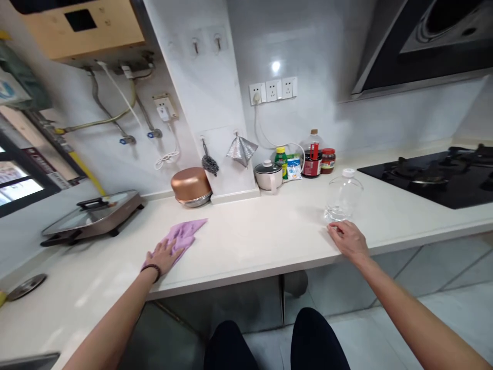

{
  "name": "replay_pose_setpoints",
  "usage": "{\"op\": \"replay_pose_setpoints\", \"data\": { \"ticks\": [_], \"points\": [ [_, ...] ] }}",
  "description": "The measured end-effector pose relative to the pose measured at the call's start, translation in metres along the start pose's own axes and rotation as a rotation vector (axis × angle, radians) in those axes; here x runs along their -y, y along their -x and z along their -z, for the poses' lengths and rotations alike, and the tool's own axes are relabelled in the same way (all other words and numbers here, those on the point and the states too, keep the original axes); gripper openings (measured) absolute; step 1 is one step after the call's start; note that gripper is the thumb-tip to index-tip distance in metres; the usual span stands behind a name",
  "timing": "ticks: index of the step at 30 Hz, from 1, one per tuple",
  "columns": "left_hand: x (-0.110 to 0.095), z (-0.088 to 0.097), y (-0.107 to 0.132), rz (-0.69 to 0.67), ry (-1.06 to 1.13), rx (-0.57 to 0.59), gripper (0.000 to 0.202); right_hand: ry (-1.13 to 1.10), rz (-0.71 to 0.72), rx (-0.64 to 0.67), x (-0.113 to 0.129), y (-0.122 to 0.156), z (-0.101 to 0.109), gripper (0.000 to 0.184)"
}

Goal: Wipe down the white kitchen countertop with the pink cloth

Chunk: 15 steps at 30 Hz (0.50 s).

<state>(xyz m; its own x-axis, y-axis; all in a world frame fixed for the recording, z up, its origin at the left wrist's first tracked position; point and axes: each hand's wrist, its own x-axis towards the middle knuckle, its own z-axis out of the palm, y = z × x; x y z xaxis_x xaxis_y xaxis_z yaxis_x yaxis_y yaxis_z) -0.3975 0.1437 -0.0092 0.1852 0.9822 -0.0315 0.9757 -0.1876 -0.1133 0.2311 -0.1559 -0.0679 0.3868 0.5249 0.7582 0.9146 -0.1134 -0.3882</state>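
Near right hand [348, 240], clear capped bottle [343, 198]

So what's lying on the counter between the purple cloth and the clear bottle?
Nothing: in the head view, the white countertop is bare between the purple cloth and the clear bottle.

Bright even light, lamp glare on wall tile [275, 66], wide-angle edge distortion

You have two hands out: left hand [164, 255] and right hand [348, 239]. On the tabletop [250, 241] you see one purple cloth [185, 234], one clear bottle [342, 198], one copper pot [191, 186], one white cooker [268, 176] and one griddle [92, 218]. Three sockets [272, 90] line the wall.
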Motion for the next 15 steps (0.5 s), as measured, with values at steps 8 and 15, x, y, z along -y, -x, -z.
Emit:
{"op": "replay_pose_setpoints", "data": {
  "ticks": [8,15],
  "points": [
    [0.083,-0.020,0.053,0.145,-0.054,0.003,0.075,0.024,0.004,0.008,-0.005,0.000,-0.006,0.041],
    [0.013,-0.020,0.063,-0.440,-0.014,-0.045,0.072,0.005,-0.012,0.037,-0.007,0.001,-0.009,0.044]
  ]
}}
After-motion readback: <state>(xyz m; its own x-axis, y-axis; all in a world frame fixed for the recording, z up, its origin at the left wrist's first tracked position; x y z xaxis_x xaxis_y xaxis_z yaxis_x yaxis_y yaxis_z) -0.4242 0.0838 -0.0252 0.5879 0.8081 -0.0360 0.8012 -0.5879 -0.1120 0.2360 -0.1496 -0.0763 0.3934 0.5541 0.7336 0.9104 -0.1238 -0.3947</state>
